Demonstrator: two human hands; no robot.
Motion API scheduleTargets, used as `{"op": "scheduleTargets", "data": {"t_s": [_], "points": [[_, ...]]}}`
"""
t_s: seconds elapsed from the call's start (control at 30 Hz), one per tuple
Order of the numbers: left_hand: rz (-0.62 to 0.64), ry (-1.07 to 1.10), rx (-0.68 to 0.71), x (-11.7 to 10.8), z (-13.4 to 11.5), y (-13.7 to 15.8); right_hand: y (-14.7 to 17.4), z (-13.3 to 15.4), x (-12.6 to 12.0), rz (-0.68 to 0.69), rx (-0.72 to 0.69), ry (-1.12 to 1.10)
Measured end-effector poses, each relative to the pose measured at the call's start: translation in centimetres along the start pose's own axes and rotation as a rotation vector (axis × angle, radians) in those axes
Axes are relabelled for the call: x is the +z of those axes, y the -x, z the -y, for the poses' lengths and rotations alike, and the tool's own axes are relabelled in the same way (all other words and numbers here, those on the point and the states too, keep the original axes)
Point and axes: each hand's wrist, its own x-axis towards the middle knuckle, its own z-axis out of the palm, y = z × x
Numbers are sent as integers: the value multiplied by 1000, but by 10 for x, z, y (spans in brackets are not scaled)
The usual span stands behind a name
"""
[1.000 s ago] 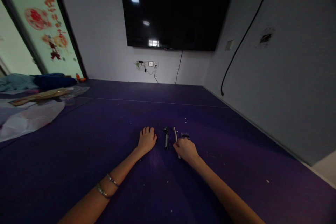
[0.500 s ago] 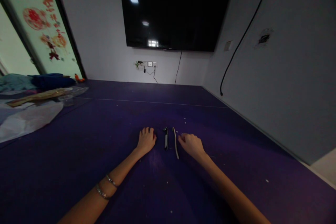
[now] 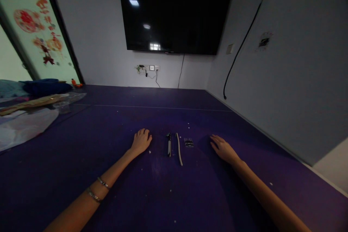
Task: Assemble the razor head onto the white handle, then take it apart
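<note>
On the purple surface (image 3: 160, 199) a razor (image 3: 169, 148) lies with its head pointing away from me. Just right of it is a slim, pale toothbrush (image 3: 179, 152), roughly parallel. Beside the toothbrush's far half sits a small clear pack with dark pieces (image 3: 188, 142); its exact kind is hard to make out. My left hand (image 3: 140, 141) rests palm down left of the razor, fingers stretched out, holding nothing. To the right of the pack, apart from it, my right hand (image 3: 223, 149) lies with fingers extended and nothing in it. Two bracelets circle my left forearm.
Clear plastic sheeting (image 3: 29, 127), a long brown strip (image 3: 35, 103) and blue cloth (image 3: 46, 87) are piled at the far left. A black cable (image 3: 240, 49) hangs down the right wall. Behind the surface, a large television (image 3: 176, 14) is mounted on the wall.
My right hand has opened and moved right, away from the toothbrush; the small pack now shows where it was. My left hand has shifted left, and the view has turned slightly.
</note>
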Motion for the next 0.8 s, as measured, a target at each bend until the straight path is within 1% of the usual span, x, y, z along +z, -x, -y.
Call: {"op": "scheduleTargets", "data": {"t_s": [0.13, 0.23, 0.43, 0.8], "points": [[54, -47, -61, 7, 16, -6, 7, -7, 0, 1, 12, -46], [89, -49, -78, 13, 21, -6, 7, -6, 1, -1, 33, -47], [69, -50, -66, 15, 21, -5, 5, -7, 4, -10, 38, -65], [89, -39, -61, 15, 25, -6, 7, -12, 9, -45, 34, -95]]}}
